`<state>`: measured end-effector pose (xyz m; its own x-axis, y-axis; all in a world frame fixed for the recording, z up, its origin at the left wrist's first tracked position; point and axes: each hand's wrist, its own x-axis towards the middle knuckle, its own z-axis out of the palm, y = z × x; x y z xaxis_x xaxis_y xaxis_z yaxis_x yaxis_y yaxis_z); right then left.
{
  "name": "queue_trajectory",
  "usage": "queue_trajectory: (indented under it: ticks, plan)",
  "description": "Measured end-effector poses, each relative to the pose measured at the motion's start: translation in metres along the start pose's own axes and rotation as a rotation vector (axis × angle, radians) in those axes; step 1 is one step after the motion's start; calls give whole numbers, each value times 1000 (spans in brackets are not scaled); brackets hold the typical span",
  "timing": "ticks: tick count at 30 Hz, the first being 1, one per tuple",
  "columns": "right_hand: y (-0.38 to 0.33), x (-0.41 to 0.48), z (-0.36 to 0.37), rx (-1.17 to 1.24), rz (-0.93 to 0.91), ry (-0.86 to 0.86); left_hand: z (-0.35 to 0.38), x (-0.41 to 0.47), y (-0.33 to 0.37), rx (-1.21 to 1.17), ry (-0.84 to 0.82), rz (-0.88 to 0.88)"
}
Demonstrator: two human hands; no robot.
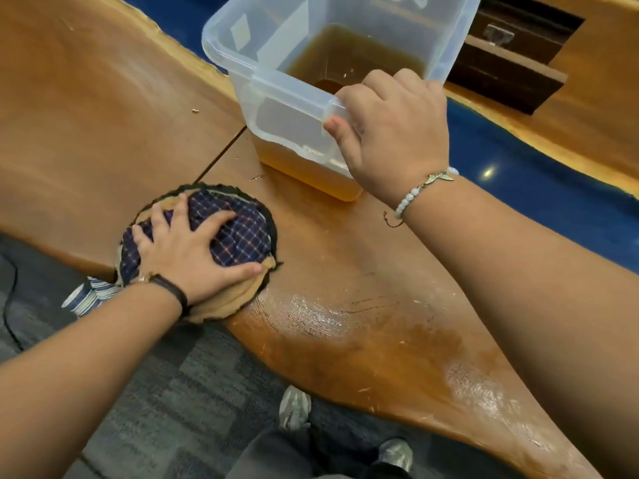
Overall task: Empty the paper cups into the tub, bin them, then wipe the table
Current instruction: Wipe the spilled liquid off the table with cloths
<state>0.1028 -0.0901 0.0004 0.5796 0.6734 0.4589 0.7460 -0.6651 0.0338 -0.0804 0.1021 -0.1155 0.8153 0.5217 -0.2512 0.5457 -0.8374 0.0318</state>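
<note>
Navy checked cloth (242, 236) with tan backing lies centre left on the near edge of the orange-brown wooden table (103, 115), pressed under the left hand (186, 250), fingers flat and spread. Upper centre, the right hand (390, 133) grasps the near corner rim of the clear plastic tub (242, 63) holding amber liquid (345, 53). Wet streaks (311, 316) shine lower right.

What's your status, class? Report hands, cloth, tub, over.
Left hand flat on checked cloth, pressing it to table. Right hand grips tub rim; brown liquid inside. Wet streaks near table edge.
</note>
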Motion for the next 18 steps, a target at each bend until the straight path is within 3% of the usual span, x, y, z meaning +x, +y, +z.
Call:
queue_trajectory:
  ticks: [8,18]
  plan:
    - [0,0,0,-1,1,12,-6,44,56,6,-2,132]
    - [-5,11,-2,-7,20,-71,1,13,128,48,-45,528]
